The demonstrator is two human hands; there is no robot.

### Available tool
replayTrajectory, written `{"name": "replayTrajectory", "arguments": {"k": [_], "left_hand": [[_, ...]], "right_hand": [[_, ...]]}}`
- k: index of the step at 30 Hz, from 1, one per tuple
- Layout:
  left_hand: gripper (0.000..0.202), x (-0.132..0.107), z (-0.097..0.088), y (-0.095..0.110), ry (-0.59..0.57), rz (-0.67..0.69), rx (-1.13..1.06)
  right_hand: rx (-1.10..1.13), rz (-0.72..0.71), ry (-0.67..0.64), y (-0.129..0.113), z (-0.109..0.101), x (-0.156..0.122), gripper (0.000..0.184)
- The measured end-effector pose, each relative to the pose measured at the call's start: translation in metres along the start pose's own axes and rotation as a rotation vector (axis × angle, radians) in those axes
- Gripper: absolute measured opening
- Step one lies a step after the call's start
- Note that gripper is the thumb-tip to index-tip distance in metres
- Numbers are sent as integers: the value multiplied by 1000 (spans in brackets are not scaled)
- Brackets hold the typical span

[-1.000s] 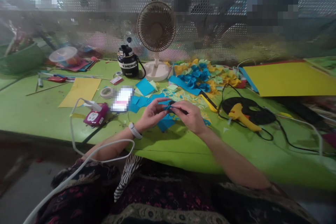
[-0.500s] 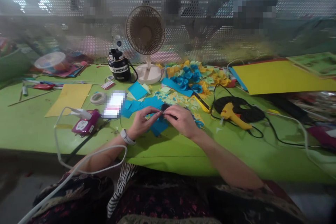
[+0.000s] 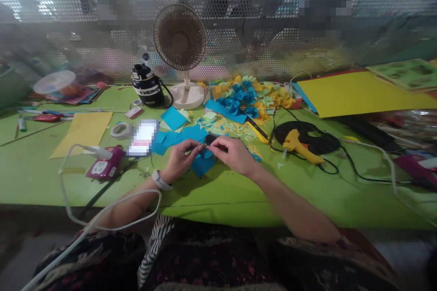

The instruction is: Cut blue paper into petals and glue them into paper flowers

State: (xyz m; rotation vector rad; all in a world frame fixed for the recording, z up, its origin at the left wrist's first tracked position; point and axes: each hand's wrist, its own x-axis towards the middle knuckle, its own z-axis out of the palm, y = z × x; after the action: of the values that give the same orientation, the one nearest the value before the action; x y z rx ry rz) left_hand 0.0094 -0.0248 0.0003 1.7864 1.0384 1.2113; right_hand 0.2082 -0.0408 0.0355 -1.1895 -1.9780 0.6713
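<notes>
We log fine fingertip work, left hand [image 3: 186,155] and right hand [image 3: 228,152] both pinching a small piece [image 3: 204,146], too tiny to identify, above blue paper [image 3: 202,167] on the counter [image 3: 218,194]; next move probably needs steady, light pressure.

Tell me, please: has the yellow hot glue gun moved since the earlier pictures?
No. Judged against the black round mat, the yellow hot glue gun lies in the same place, partly over its near edge.
</notes>
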Motion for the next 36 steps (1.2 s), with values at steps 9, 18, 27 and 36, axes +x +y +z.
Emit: {"name": "replayTrajectory", "arguments": {"k": [9, 18, 27, 36], "left_hand": [[41, 3, -4, 3, -128, -94, -66], [48, 6, 0, 9, -139, -299, -291], [48, 9, -1, 11, -73, -573, -670], [49, 7, 1, 13, -133, -572, -627]], "right_hand": [[-5, 26, 12, -1, 1, 1, 18], [101, 143, -63, -1, -1, 3, 27], [366, 261, -63, 1, -5, 6, 23], [262, 222, -67, 2, -3, 4, 20]]}}
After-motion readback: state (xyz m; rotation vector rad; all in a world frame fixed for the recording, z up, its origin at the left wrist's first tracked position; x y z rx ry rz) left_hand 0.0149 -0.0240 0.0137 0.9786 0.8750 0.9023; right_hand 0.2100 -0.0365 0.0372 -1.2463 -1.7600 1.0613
